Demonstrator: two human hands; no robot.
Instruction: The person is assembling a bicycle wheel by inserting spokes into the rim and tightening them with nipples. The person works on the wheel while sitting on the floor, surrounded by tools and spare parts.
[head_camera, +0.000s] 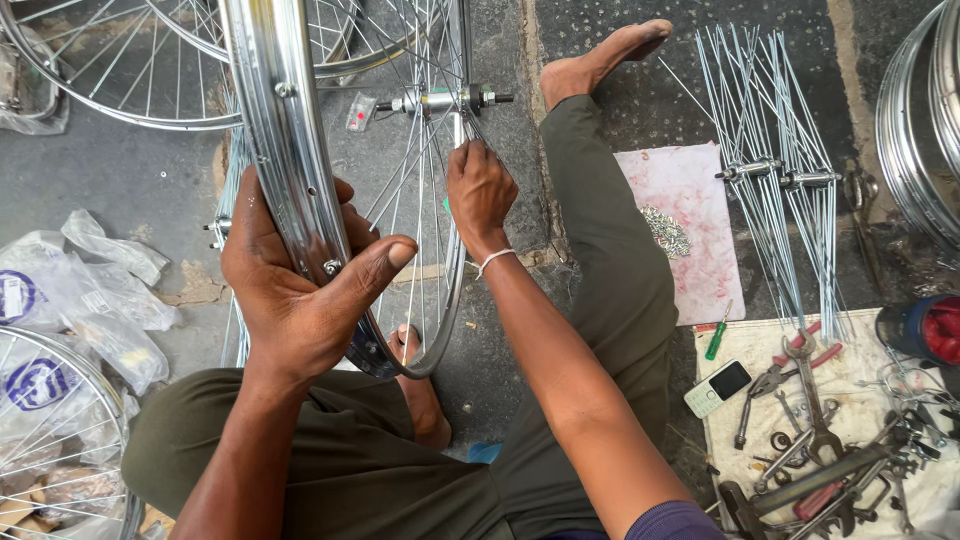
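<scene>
Wheel rim (285, 150) held upright over floor.
Left hand (300, 275) grip closed on rim; right hand (480, 190) pinching spoke (430, 230) near hub (440, 100).

Glossy metal rim (283, 120), seemingly chromed

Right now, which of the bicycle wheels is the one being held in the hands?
The upright wheel in the middle: the left hand grips its rim and the right hand is at its spokes. The other wheels lie untouched on the ground.
</scene>
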